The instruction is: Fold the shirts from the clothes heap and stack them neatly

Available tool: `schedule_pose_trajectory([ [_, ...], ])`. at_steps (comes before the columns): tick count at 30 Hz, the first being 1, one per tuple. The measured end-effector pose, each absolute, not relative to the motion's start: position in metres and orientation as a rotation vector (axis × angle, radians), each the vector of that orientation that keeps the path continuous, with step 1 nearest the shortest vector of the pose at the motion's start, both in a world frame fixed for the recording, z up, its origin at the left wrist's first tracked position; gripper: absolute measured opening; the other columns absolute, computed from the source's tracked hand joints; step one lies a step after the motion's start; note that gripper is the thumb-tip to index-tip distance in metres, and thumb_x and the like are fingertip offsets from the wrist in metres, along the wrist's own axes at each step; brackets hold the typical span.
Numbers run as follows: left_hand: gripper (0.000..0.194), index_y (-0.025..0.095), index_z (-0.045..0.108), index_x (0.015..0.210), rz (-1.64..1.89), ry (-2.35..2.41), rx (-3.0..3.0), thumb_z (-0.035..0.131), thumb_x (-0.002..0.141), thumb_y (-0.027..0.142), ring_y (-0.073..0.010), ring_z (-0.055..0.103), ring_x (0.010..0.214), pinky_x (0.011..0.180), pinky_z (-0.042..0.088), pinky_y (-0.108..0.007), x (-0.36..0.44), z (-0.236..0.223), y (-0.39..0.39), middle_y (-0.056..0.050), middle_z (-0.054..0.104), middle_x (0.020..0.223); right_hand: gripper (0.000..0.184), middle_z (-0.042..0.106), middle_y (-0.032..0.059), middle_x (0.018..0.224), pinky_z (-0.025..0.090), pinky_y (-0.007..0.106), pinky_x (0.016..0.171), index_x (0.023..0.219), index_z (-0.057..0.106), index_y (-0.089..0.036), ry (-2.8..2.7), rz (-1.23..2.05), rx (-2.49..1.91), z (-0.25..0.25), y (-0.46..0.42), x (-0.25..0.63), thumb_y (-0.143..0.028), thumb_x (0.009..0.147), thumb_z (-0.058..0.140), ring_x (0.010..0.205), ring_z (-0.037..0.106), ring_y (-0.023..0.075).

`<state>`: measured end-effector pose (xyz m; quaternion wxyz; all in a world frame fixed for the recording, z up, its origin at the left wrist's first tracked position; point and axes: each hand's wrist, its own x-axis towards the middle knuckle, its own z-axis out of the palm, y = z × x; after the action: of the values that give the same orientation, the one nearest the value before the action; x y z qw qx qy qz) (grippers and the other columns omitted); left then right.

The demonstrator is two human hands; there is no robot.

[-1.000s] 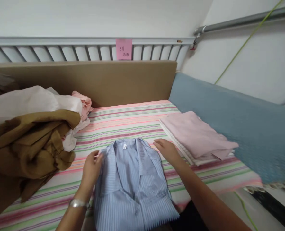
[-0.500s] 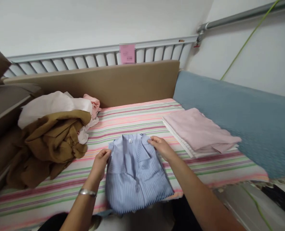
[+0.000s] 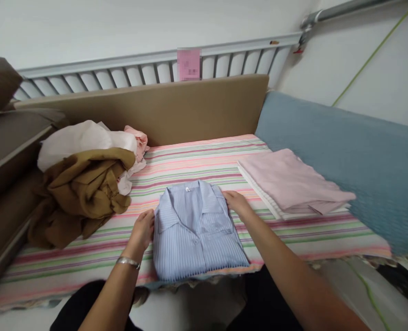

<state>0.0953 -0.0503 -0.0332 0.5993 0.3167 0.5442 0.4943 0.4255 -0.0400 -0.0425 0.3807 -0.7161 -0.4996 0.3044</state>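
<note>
Your left hand [image 3: 144,230] and right hand [image 3: 236,202], loosely curled, meet the folded blue-striped collared shirt [image 3: 181,250] at six o'clock; any grip is unclear. Folded pale-pink cloth [image 3: 290,179] lies at three, crumpled olive-brown cloth [image 3: 91,188] at nine, unfolded.

Before me, the shirt [image 3: 179,248] lies on the bedspread [image 3: 193,163], between my left hand [image 3: 143,232] and right hand [image 3: 236,203]. Left of it I have heaped clothes [image 3: 89,184]; right, a folded stack [image 3: 290,179]; behind, the board [image 3: 190,112].

Home room, radiator [image 3: 149,74], striped cover [image 3: 204,162]
</note>
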Motion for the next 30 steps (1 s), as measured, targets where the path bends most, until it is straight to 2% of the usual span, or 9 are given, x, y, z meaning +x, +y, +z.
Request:
schedule_pose_trajectory([
  [4,0.034,0.017,0.058,0.087,1.107,1.323,0.641,0.071,0.062,0.036,-0.0164,0.064,0.074,0.066,0.046,-0.027,0.079,-0.031,-0.097,-0.007,0.067,0.086,0.031,0.069,0.0063,0.095,0.045,0.032,0.081,0.092,0.067,-0.019,-1.257,0.622,-1.820,-0.039,-0.091,0.431,-0.037,0.075,0.049,0.090,0.061,0.0210],
  [9,0.051,0.018,0.059,0.098,0.888,1.355,0.690,0.075,0.057,0.043,-0.0134,0.060,0.064,0.059,0.044,-0.025,0.073,-0.040,-0.155,-0.001,0.066,0.076,0.030,0.070,0.0048,0.081,0.047,0.033,0.073,0.081,0.068,-0.019,-1.299,0.710,-1.816,-0.052,-0.166,0.434,-0.042,0.076,0.049,0.078,0.063,0.0216],
  [11,0.050,0.018,0.060,0.095,0.824,1.352,0.732,0.077,0.055,0.042,-0.0108,0.056,0.058,0.056,0.042,-0.022,0.074,-0.045,-0.167,0.003,0.062,0.067,0.030,0.070,0.0041,0.078,0.048,0.032,0.070,0.081,0.067,-0.020,-1.295,0.757,-1.826,-0.058,-0.186,0.430,-0.043,0.076,0.049,0.074,0.064,0.0210],
  [14,0.037,0.017,0.060,0.076,0.795,1.338,0.816,0.078,0.054,0.041,-0.0072,0.048,0.049,0.050,0.037,-0.019,0.078,-0.051,-0.173,0.007,0.053,0.053,0.026,0.070,0.0036,0.078,0.048,0.031,0.070,0.081,0.066,-0.020,-1.304,0.763,-1.829,-0.064,-0.199,0.420,-0.042,0.073,0.054,0.074,0.064,0.0206],
  [18,0.036,0.018,0.049,0.061,0.930,1.294,0.873,0.077,0.053,0.040,-0.0093,0.050,0.051,0.054,0.042,-0.022,0.087,-0.051,-0.170,0.007,0.053,0.055,0.015,0.067,0.0014,0.070,0.046,0.029,0.067,0.070,0.061,-0.020,-1.351,0.744,-1.836,-0.067,-0.201,0.409,-0.034,0.069,0.055,0.069,0.062,0.0188],
  [22,0.040,0.020,0.039,0.060,1.011,1.284,1.007,0.072,0.056,0.044,-0.0083,0.045,0.047,0.047,0.037,-0.020,0.090,-0.050,-0.165,0.008,0.047,0.050,0.016,0.061,-0.0010,0.060,0.042,0.027,0.061,0.062,0.054,-0.021,-1.343,0.683,-1.823,-0.068,-0.202,0.409,-0.033,0.072,0.049,0.062,0.058,0.0170],
  [25,0.039,0.020,0.043,0.067,0.989,1.302,1.054,0.072,0.054,0.043,-0.0115,0.053,0.052,0.051,0.042,-0.023,0.091,-0.051,-0.161,0.006,0.056,0.056,0.018,0.060,-0.0011,0.061,0.040,0.027,0.060,0.064,0.052,-0.021,-1.355,0.621,-1.853,-0.072,-0.202,0.409,-0.035,0.073,0.046,0.061,0.056,0.0167],
  [30,0.049,0.019,0.049,0.083,0.939,1.403,1.109,0.072,0.049,0.044,-0.0193,0.061,0.058,0.052,0.046,-0.028,0.089,-0.059,-0.160,0.000,0.064,0.062,0.016,0.059,0.0000,0.062,0.039,0.026,0.060,0.063,0.050,-0.021,-1.395,0.530,-1.894,-0.080,-0.199,0.407,-0.031,0.073,0.045,0.062,0.055,0.0165],
])
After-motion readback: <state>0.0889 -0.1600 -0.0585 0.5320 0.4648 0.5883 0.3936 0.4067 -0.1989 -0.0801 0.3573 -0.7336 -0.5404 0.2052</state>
